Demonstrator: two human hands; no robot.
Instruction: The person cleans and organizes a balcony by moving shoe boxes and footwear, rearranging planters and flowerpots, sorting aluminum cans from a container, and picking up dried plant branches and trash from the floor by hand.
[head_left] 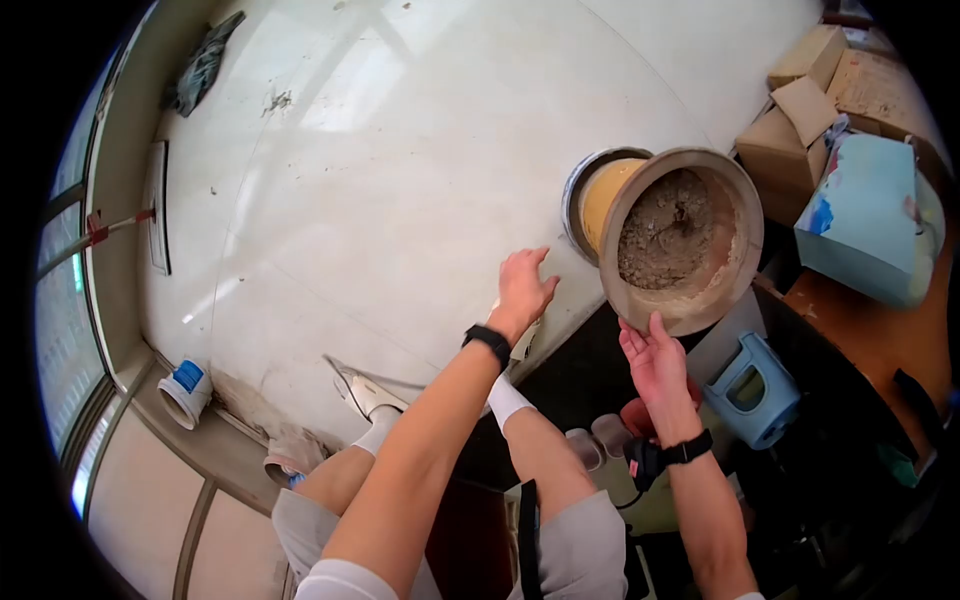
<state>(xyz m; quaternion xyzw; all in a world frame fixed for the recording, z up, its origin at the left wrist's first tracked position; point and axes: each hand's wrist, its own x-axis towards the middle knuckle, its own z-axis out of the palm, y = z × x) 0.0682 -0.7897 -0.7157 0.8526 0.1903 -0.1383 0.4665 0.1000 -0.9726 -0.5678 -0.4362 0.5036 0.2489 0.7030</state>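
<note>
A flowerpot (pixel 682 322) with a wide grey-brown rim and a yellow-orange side holds dry, crumbly soil (pixel 668 235). Under or behind its base shows a round, grey-edged saucer or dish (pixel 577 222). My right hand (pixel 658 368) is at the near edge of the pot, its thumb and fingers on the rim; some fingertips are hidden below it. To the left of the pot, my left hand (pixel 525 288) hangs above the floor, fingers loosely bent and apart, with nothing in it. Both wrists wear black bands.
Cardboard boxes (pixel 782 150) and a pale blue box (pixel 856 215) lie at right, near a blue plastic stool (pixel 752 392). A white bucket (pixel 185 393) lies by the left wall. Dark cloth (pixel 208 65) rests at upper left. My feet stand on the pale floor (pixel 390 190).
</note>
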